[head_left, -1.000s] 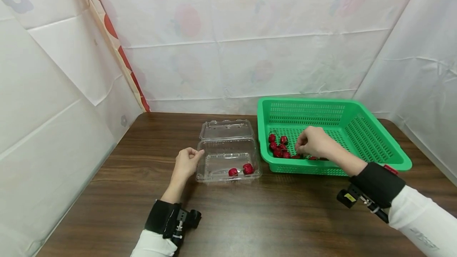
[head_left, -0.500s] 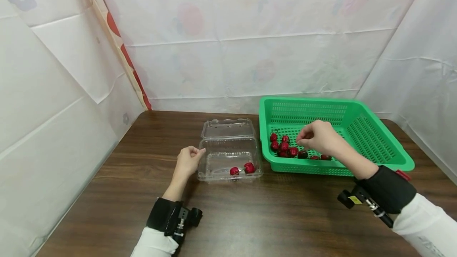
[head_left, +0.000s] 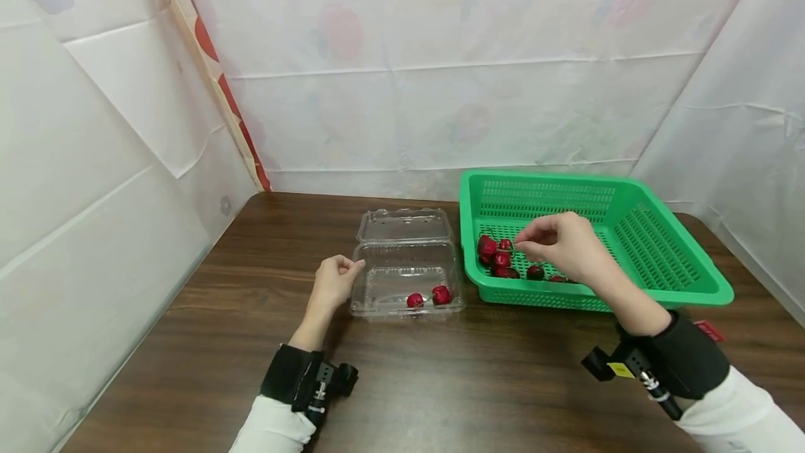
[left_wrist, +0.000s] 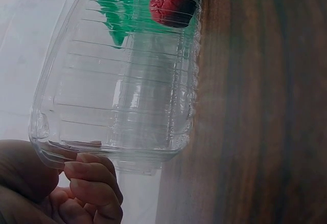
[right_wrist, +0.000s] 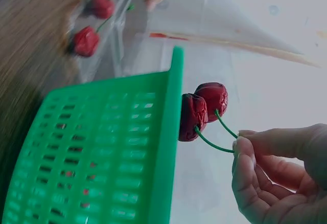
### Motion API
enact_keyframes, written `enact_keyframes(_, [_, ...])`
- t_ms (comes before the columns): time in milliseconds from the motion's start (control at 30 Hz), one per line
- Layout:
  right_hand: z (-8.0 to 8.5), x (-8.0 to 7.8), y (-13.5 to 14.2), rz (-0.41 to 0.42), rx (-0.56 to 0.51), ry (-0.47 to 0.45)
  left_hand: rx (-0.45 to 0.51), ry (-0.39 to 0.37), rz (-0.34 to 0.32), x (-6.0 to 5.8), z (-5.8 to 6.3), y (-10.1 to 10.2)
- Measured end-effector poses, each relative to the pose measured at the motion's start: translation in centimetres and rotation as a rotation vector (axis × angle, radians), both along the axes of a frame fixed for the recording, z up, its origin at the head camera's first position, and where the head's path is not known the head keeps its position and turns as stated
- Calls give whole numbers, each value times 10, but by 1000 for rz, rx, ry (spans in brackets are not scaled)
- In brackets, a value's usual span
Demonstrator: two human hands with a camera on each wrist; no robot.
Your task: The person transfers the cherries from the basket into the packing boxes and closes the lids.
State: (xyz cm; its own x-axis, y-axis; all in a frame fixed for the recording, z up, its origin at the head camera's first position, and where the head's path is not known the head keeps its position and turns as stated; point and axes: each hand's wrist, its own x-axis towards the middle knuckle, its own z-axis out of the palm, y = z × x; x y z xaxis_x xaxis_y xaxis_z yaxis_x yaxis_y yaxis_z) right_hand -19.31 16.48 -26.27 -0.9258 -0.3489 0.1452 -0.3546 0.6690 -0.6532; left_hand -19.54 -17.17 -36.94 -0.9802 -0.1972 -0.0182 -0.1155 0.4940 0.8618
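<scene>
My right hand (head_left: 562, 243) pinches two thin green stems between thumb and fingertips, over the green basket (head_left: 685, 297). From them hang two dark red cherries (right_wrist: 212, 99), which show above the basket's rim in the right wrist view. Several more cherries (head_left: 504, 272) lie along the basket's front left side. At the left, my left hand (head_left: 335, 280) pinches the near-left rim of a clear plastic clamshell box (left_wrist: 110, 150) between thumb and curled fingers. Two cherries (head_left: 428, 297) with stems sit inside the box, toward its front right. The box's lid (head_left: 405, 226) is folded back behind it.
Box and basket stand side by side on a dark wood table (head_left: 440, 383), near its back edge. A pale patterned sheet (head_left: 409, 89) hangs behind and to both sides. Black camera straps (head_left: 676, 355) wrap both wrists.
My right hand has risen from the cherries in the basket and shifted slightly left, lifting two by their stems. The left hand keeps its grip on the box.
</scene>
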Motion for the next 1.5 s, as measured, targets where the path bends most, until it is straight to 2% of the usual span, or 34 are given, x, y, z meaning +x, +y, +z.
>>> enact_keyframes(233, [-4, 6, -13, 10, -88, 54, 5, -6, 5, -2, -1, 1])
enact_keyframes(400, [-14, 9, -27, 26, -148, 93, 2, -8, 6, -1, -1, 2])
enact_keyframes(733, [-27, 15, -55, 64, -215, 201, -6, 4, 2, 0, -1, 2])
enact_keyframes(1133, [-43, 21, -92, 102, -225, 271, -13, 0, 7, -1, -1, 3])
enact_keyframes(1367, [-52, 21, -111, 128, -221, 236, -12, 3, 1, -1, -1, 3])
enact_keyframes(1500, [-59, 19, -120, 140, -183, 225, -20, 7, 0, 0, 0, 2])
